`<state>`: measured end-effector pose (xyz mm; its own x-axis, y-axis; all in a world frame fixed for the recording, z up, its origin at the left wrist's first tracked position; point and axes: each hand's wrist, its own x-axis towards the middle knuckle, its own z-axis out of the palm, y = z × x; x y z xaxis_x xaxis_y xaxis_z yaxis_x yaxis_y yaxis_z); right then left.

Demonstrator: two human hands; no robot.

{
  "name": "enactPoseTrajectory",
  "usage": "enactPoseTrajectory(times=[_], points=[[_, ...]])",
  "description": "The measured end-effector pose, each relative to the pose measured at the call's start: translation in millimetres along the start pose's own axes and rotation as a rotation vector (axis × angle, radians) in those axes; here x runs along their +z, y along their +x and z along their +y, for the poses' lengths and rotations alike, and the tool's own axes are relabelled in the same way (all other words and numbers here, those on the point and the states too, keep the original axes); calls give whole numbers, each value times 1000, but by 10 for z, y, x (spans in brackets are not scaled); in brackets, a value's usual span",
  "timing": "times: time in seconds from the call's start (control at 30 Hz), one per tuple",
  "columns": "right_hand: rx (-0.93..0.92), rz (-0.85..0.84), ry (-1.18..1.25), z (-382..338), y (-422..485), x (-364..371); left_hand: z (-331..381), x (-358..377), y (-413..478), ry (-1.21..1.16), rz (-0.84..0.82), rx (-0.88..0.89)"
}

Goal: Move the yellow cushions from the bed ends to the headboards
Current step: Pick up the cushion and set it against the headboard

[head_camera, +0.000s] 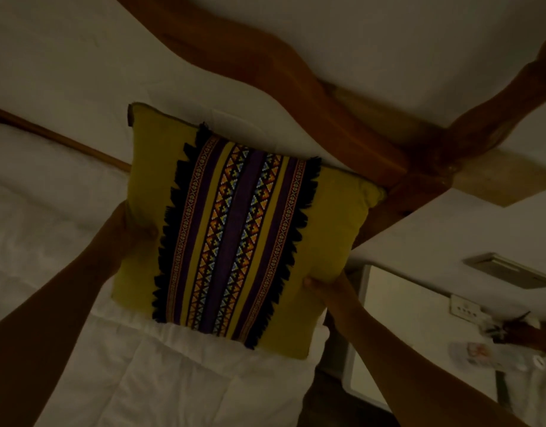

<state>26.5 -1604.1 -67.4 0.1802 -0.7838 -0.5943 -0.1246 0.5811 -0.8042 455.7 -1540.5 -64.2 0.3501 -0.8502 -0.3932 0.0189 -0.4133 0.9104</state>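
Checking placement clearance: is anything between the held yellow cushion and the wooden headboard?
Nothing visible. Both hands, left and right, grip the yellow square cushion with the fringed woven stripe panel by its sides. Its far corner already reaches the curved brown wooden headboard, above the white quilted bedding.

You're looking at a mustard-yellow cushion point(333, 217) with a central band point(234, 238) of purple stripes and orange, blue and yellow geometric triangles, edged in black fringe. White bedding point(179, 380) lies below; the headboard point(327, 97) is reddish-brown wood.
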Motion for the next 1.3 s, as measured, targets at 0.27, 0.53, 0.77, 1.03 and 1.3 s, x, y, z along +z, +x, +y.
enactPoseTrajectory(times=[0.27,0.53,0.77,1.03,1.3], points=[[0,124,27,27,417,-20,87,382,502,-49,-84,52],[-58,239,44,164,366,-85,94,506,796,-37,-134,198],[3,193,-38,124,503,-200,-144,703,893,-14,-106,67],[-4,200,-142,63,521,-183,-404,695,973,55,-82,54],[218,217,-313,224,312,-188,-558,652,398,306,107,-136]])
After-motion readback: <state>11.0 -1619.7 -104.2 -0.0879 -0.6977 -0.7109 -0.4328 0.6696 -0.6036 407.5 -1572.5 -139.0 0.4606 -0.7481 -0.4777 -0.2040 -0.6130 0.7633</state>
